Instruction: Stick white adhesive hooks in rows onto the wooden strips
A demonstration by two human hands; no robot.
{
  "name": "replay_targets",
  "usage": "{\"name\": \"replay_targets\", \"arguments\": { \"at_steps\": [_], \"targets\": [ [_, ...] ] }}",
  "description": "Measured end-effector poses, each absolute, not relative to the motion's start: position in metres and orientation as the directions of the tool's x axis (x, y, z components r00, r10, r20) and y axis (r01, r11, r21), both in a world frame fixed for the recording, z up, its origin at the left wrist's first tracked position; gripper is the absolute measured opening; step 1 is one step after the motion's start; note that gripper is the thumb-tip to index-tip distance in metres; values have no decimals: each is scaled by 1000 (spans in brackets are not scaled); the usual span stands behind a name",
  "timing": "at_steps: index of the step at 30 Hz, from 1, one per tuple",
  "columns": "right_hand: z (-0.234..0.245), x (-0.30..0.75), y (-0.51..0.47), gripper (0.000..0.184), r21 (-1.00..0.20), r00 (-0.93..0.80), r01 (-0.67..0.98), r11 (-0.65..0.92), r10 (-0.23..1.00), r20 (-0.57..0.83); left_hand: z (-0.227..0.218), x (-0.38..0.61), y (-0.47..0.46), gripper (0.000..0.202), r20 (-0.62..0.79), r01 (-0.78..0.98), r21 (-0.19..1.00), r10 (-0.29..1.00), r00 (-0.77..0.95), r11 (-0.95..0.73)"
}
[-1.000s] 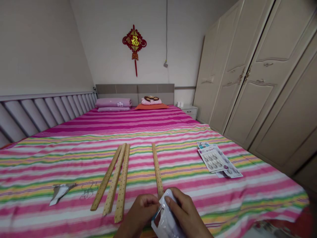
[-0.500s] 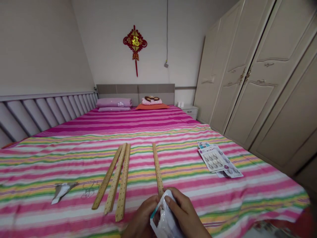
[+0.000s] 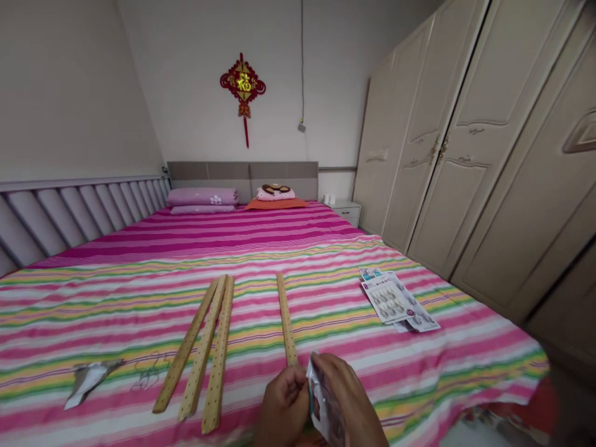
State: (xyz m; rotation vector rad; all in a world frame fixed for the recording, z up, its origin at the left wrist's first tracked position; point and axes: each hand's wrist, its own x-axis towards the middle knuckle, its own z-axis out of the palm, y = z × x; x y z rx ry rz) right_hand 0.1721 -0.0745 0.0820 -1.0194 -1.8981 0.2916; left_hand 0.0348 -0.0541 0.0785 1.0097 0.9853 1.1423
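My right hand [image 3: 348, 397] grips a clear plastic blister pack [image 3: 326, 406] with a white and teal edge, tilted up at the bottom centre. My left hand [image 3: 282, 403] is closed beside the pack's left edge, its fingers curled in. What it holds, if anything, is hidden. Just beyond the left hand lies a single wooden strip with holes [image 3: 287, 320], its near end hidden behind the hand. Several more drilled wooden strips [image 3: 216, 360] lie close together to the left.
On the striped bedspread, flat hook packs [image 3: 388, 303] lie at the right. A torn grey-white wrapper [image 3: 90, 380] and a tangle of thin wire or string [image 3: 149, 372] rest at the left. Folded bedding [image 3: 202, 198] lies by the headboard, and wardrobes [image 3: 447, 155] stand at right.
The pack has turned more edge-on, with my right hand now over its side. My left hand has curled its fingers closed by its edge. The view has swung slightly right.
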Motion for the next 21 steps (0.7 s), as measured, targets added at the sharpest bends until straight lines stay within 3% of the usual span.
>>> {"name": "replay_targets", "arguments": {
  "at_steps": [7, 13, 17, 21],
  "targets": [
    [56, 180, -81, 51, -621, -96, 542, 565, 777, 623, 88, 48, -50, 23, -203, -327, 903, 948, 244, 278],
    [70, 177, -80, 27, -748, -20, 404, 526, 823, 568, 94, 51, -48, 19, -109, -253, 952, 964, 243, 172],
    [86, 174, -80, 24, -820, -28, 326, 471, 871, 490, 86, 50, -47, 14, -77, -237, 961, 961, 264, 142],
    [97, 173, -82, 25, -820, -13, 312, 479, 865, 501, 82, 50, -50, 16, -133, -297, 926, 939, 318, 232]
  ]
}}
